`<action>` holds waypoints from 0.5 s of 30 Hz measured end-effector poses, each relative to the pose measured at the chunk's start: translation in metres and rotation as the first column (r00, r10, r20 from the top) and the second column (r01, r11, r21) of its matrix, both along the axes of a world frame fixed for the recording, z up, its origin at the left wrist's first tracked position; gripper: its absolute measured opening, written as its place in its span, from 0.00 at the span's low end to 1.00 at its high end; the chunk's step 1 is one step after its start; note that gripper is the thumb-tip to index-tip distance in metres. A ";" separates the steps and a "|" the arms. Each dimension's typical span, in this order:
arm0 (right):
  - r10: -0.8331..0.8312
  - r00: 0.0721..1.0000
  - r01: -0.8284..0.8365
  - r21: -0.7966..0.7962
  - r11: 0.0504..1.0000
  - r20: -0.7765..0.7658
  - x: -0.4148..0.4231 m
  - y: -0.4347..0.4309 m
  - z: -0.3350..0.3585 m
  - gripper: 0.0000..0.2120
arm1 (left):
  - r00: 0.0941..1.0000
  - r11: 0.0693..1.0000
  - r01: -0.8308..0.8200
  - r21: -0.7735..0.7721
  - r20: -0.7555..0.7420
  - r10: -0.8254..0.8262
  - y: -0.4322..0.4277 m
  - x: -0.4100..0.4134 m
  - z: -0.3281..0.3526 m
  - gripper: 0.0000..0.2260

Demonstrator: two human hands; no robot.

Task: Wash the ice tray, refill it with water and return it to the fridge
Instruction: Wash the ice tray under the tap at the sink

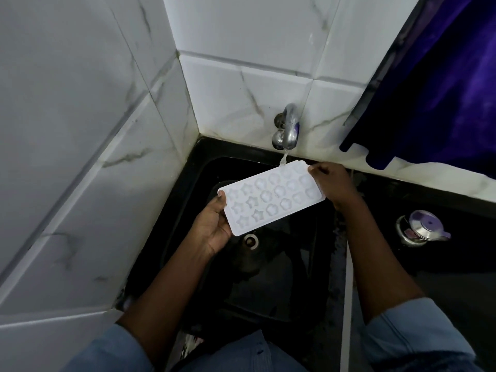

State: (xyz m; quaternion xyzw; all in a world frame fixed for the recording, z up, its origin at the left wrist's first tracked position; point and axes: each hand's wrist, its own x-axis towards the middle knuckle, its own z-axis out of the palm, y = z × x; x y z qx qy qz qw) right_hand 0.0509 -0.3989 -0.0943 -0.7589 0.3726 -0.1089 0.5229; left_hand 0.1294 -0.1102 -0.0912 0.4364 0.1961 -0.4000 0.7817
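both hands, left hand and right hand, grip the ends of the white plastic ice tray at centre frame; slide each mould under the chrome tap stream, keeping it level.

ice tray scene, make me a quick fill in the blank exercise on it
The left hand and right hand each grip one end of the white ______.
It is held over a black ______.
Water falls on its far edge from the metal ______.
Missing words: ice tray; sink; tap.
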 end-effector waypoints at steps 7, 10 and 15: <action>-0.121 0.992 0.123 -0.082 0.989 0.031 -0.015 -0.028 0.004 0.05 | 0.996 0.997 0.074 -0.007 -0.043 -0.074 -0.040 0.002 -0.006 0.16; -0.148 0.987 0.154 -0.113 0.982 0.061 -0.017 -0.038 0.009 0.04 | 0.995 0.996 0.088 0.021 -0.056 -0.087 -0.057 0.008 -0.011 0.16; -0.183 0.977 0.194 -0.114 0.974 0.106 -0.016 -0.056 0.021 0.09 | 0.984 0.978 0.178 0.111 -0.026 -0.176 -0.078 0.012 -0.008 0.14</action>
